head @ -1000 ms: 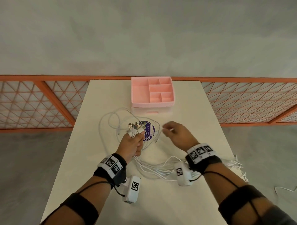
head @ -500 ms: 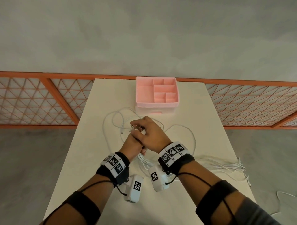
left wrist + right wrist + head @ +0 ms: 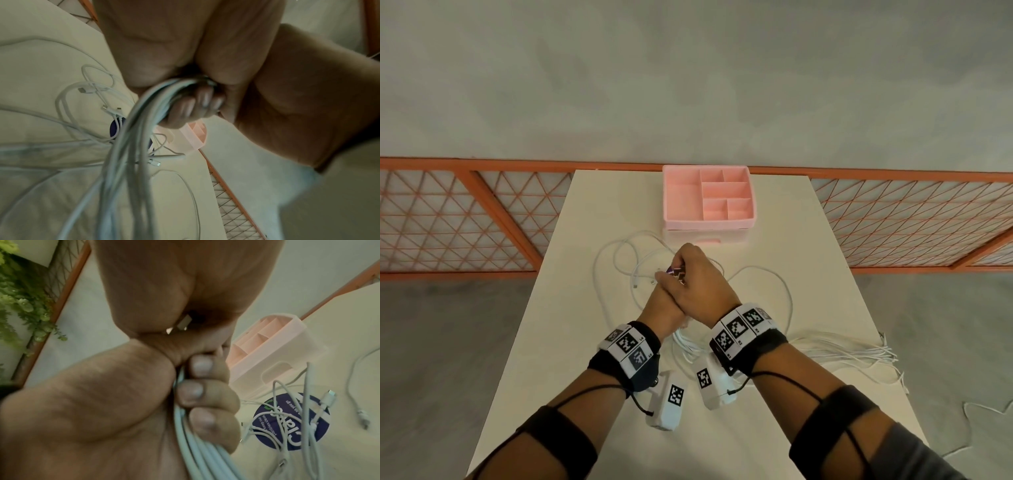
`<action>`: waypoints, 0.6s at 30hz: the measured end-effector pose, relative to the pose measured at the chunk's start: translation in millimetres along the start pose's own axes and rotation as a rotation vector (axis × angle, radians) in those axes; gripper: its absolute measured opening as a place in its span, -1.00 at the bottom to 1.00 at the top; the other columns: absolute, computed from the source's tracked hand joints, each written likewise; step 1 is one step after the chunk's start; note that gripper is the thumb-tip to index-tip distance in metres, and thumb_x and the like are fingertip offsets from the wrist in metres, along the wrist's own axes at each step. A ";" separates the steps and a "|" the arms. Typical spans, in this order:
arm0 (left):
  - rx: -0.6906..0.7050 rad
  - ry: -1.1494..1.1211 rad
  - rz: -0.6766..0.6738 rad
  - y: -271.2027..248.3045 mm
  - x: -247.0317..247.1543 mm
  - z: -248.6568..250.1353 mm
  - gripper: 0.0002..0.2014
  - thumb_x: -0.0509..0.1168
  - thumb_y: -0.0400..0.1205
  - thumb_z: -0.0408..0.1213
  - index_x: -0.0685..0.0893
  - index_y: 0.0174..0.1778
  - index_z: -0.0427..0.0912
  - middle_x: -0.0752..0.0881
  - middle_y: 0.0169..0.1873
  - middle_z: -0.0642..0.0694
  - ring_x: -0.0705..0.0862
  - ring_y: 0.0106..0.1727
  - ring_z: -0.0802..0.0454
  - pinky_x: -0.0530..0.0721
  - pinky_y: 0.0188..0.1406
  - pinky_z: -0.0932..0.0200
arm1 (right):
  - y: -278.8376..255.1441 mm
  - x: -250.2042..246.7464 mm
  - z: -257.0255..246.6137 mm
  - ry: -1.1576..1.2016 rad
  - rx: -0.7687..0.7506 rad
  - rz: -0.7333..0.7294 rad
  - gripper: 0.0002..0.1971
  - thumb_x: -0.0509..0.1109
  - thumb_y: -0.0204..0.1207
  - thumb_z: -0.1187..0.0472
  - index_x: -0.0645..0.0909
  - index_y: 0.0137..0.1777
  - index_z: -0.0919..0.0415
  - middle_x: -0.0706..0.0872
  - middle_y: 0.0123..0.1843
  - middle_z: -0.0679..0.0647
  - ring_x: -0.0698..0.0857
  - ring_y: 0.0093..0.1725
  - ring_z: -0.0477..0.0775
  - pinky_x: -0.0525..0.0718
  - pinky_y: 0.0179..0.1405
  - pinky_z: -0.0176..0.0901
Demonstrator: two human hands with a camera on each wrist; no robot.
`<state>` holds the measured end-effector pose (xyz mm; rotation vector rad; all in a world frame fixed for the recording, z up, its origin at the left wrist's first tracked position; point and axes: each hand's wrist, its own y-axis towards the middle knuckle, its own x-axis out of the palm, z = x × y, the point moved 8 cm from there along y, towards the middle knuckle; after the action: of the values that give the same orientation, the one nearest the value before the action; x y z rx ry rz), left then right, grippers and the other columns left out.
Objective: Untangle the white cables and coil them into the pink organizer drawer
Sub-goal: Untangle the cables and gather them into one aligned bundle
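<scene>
My left hand (image 3: 665,301) grips a bundle of white cables (image 3: 131,133) in a fist over the middle of the table. The bundle's metal plug ends (image 3: 676,273) stick up out of that fist. My right hand (image 3: 695,279) sits on top of the left one, its fingers curled round those plug ends (image 3: 182,324). In the right wrist view the left hand's fingers (image 3: 200,366) wrap the cables (image 3: 197,444). More white cable lies in loose loops (image 3: 616,260) on the table. The pink organizer drawer (image 3: 674,202) stands at the far edge, its compartments bare.
A round blue sticker (image 3: 292,423) lies on the cream table (image 3: 571,342) under loose cable ends. Several cable lengths (image 3: 852,349) trail off the table's right edge. An orange lattice railing (image 3: 465,219) runs behind the table. Green foliage (image 3: 18,293) hangs beyond it.
My right hand moved left from a spot apart on the right to the top of my left fist and closed over the plug ends. A cable loop now lies at the right.
</scene>
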<state>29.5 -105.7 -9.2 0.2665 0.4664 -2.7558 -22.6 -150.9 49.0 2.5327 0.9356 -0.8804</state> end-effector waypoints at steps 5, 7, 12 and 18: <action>-0.067 -0.217 0.013 1.7 -5.0 -10.7 -0.82 0.13 0.73 -0.46 0.64 0.00 -0.37 0.48 -0.58 -0.10 0.38 -0.62 0.08 0.32 -0.60 0.24 | -6.7 0.1 23.6 0.420 0.168 -0.006 -0.31 0.45 0.53 -0.16 0.25 0.57 0.00 0.44 0.48 -0.08 0.58 0.33 -0.07 0.59 0.24 -0.29; -0.061 -0.376 0.028 2.4 -10.9 -10.6 -0.87 0.27 0.72 -0.37 0.73 0.07 -0.25 0.62 -0.40 -0.17 0.51 -0.51 0.03 0.40 -0.56 0.24 | -16.5 11.6 34.4 0.488 0.208 -0.094 -0.27 0.48 0.51 -0.16 0.22 0.59 -0.05 0.51 0.42 -0.02 0.67 0.22 -0.06 0.64 0.07 -0.39; -0.095 -0.732 0.114 7.2 -29.0 -11.9 -0.81 0.42 0.63 -0.21 0.58 -0.24 -0.10 0.33 -0.52 -0.01 0.36 -0.57 0.11 0.48 -0.53 0.18 | -49.2 50.9 62.7 0.226 0.216 -0.479 -0.66 0.52 0.41 -0.23 0.61 -0.15 0.03 0.67 -0.34 0.08 0.58 -0.38 -0.05 0.55 -0.24 -0.09; -0.077 -0.810 0.094 2.6 -24.9 -16.2 -0.77 0.31 0.72 -0.28 0.57 -0.27 -0.20 0.49 -0.46 -0.07 0.56 -0.42 0.01 0.64 -0.22 0.04 | -43.7 45.3 79.3 -0.034 0.187 -0.395 -0.60 0.29 0.67 -0.12 0.44 -0.37 0.03 0.48 -0.44 -0.08 0.47 -0.42 -0.08 0.42 -0.32 -0.11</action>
<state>55.6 -95.1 -19.1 -0.7944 0.3161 -2.4621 -59.7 -133.5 -43.5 2.5144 1.4353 -1.1666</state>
